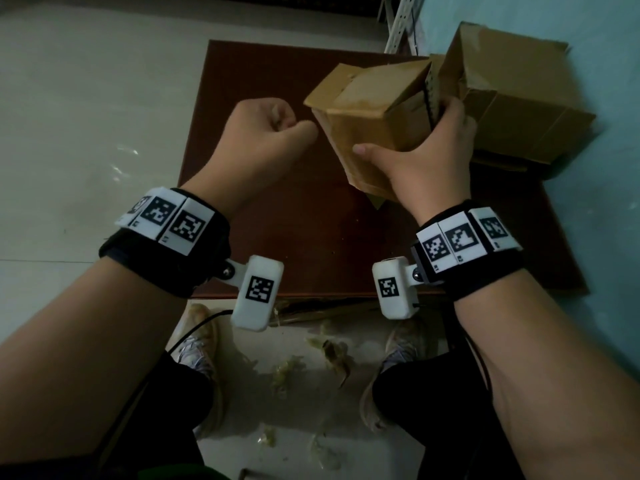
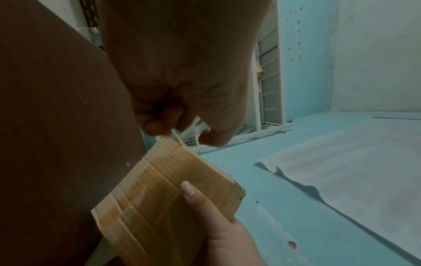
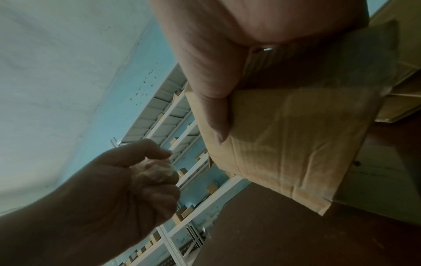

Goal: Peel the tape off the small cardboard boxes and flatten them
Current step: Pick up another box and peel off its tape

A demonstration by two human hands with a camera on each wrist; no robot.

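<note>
A small brown cardboard box (image 1: pixel 374 112) is held tilted above the dark brown board (image 1: pixel 304 237). My right hand (image 1: pixel 426 157) grips it from the near right side, thumb on its front face and fingers round the far side. In the right wrist view the box (image 3: pixel 296 135) fills the right half, with clear tape across it. My left hand (image 1: pixel 266 129) is curled into a fist just left of the box. In the right wrist view that left hand (image 3: pixel 136 180) holds a crumpled wad of peeled tape (image 3: pixel 154 171). In the left wrist view the box (image 2: pixel 164 194) lies below the left hand's fingers (image 2: pixel 159 124).
A larger cardboard box (image 1: pixel 512 98) with opened flaps sits at the board's far right. Crumpled tape scraps (image 1: pixel 332 351) lie on the pale floor by my shoes. White metal shelving (image 3: pixel 173 126) with small boxes stands behind. A turquoise surface (image 1: pixel 595 237) lies to the right.
</note>
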